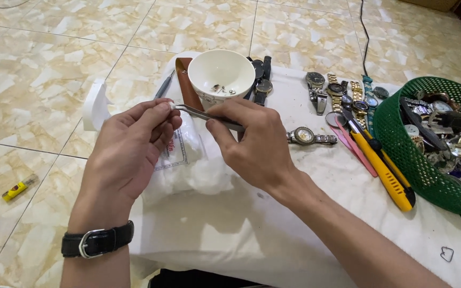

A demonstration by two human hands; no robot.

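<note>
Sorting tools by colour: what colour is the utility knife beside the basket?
Yellow with black trim; the utility knife shows best in the head view.

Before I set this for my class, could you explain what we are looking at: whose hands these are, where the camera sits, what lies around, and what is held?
The one picture comes from a camera worn on a person's head, looking down at their own bare hands. The left hand pinches a small white wad. The right hand holds slim metal tweezers whose tips meet that wad. On the white cloth lie a white ceramic bowl, a steel wristwatch, a yellow utility knife and a green plastic basket full of watches.
</note>
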